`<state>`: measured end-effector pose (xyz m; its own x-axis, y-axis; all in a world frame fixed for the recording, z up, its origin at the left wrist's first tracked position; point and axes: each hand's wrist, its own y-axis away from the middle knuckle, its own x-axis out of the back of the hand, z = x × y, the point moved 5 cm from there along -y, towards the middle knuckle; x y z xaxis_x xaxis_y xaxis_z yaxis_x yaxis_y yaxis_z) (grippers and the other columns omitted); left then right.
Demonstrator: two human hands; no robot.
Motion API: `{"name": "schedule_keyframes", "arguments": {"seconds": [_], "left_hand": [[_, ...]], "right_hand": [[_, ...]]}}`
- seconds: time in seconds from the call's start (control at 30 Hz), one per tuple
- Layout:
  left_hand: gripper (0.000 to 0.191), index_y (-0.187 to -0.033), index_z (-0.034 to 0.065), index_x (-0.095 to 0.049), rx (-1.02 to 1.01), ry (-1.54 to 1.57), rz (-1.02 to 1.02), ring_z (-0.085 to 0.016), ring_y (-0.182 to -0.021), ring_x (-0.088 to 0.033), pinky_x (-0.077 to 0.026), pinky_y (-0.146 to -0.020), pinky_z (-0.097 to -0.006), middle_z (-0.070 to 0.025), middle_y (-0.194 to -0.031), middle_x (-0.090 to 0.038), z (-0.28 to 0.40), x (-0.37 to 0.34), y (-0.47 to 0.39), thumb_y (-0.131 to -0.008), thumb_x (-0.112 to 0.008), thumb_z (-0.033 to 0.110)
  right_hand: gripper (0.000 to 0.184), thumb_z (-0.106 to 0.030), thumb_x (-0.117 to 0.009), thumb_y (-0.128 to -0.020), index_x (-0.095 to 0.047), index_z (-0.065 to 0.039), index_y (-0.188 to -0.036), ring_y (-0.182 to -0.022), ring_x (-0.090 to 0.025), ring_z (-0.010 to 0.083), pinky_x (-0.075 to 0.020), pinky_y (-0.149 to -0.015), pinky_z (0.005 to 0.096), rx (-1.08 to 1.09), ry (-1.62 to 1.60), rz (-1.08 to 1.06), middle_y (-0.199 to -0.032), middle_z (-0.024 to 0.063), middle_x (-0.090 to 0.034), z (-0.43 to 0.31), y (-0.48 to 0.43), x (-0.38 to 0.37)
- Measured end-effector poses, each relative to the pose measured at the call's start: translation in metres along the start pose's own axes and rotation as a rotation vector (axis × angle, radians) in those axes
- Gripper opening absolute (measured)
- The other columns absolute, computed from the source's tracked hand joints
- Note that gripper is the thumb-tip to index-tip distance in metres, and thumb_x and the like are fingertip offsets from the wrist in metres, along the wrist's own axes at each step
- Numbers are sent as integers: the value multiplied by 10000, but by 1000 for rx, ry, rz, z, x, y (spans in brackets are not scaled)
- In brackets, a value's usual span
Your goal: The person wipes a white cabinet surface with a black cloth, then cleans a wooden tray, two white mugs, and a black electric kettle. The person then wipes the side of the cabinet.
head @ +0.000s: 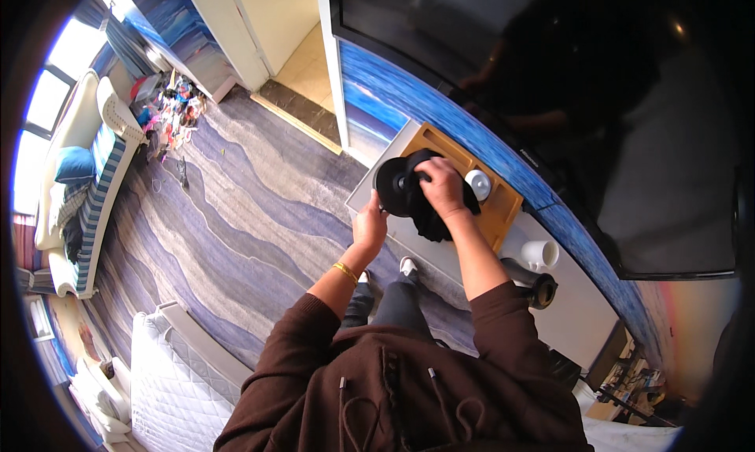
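My left hand [370, 225] grips the near edge of a round black disc-shaped thing [390, 186], perhaps an electric kettle's base. My right hand [439, 184] is closed on a bunched black cloth [433, 221] that lies against the disc's right side; its fingertips are partly hidden in the folds. Both are held over the left part of a wooden tray [498, 216] on a narrow white cabinet top. Just right of the cloth, a white lidded container [478, 184] stands on the tray.
A white mug [540, 254] and a black cylindrical vessel [537, 287] are right of the tray. A wall-mounted television [590, 128] hangs beyond the cabinet. A bed [177, 381] is at lower left, a striped sofa [103, 198] farther left, and a heap of mixed items [174, 113] lies on the carpet.
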<state>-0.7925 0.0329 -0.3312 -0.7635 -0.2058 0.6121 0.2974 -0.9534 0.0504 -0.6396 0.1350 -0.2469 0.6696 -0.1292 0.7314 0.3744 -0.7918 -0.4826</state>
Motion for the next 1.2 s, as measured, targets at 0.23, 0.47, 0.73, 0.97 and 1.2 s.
{"name": "schedule_keyframes", "arguments": {"seconds": [0.23,0.47,0.73,0.97,1.2], "left_hand": [[411,-1186,47,-596,-226,-53,63,-400,-862,-645,-518,-747,-467,-185,-901,-674,3,3,-4,-783,-675,35],[668,-1347,101,-530,54,-124,-72,-338,-809,-672,-522,-711,-439,-130,-852,-689,-2,9,4,-758,-775,300],[771,-1413,175,-510,240,-56,-37,-257,-672,-650,-493,-638,-390,-66,-723,-644,-14,45,9,-725,-809,353],[777,-1409,134,-519,216,-19,-44,-222,-642,-627,-485,-632,-366,-60,-696,-624,-33,57,22,-719,-822,323],[996,-1499,113,-372,120,-109,-172,-222,-691,-634,-496,-654,-349,-57,-729,-616,-36,62,25,-655,-863,311]], "right_hand": [[194,-238,-673,-796,-708,-265,-985,-1038,-615,244,-491,-841,427,98,117,-395,-1025,8,-658,-13,-8,-65],[282,-45,-672,-777,-674,-169,-1031,-969,-619,384,-521,-812,466,-304,42,-165,-984,147,-665,79,30,-37],[622,-477,-646,-850,-524,-139,-1357,-1211,-496,448,-460,-957,531,-477,299,-52,-1340,295,-489,87,19,-50],[556,-228,-709,-778,-569,-297,-1312,-1242,-507,309,-462,-936,487,-131,290,-337,-1403,114,-508,42,30,-73],[492,-267,-718,-770,-605,-266,-1250,-1269,-442,305,-398,-984,509,-197,496,-264,-1380,97,-490,54,48,-30]]}}
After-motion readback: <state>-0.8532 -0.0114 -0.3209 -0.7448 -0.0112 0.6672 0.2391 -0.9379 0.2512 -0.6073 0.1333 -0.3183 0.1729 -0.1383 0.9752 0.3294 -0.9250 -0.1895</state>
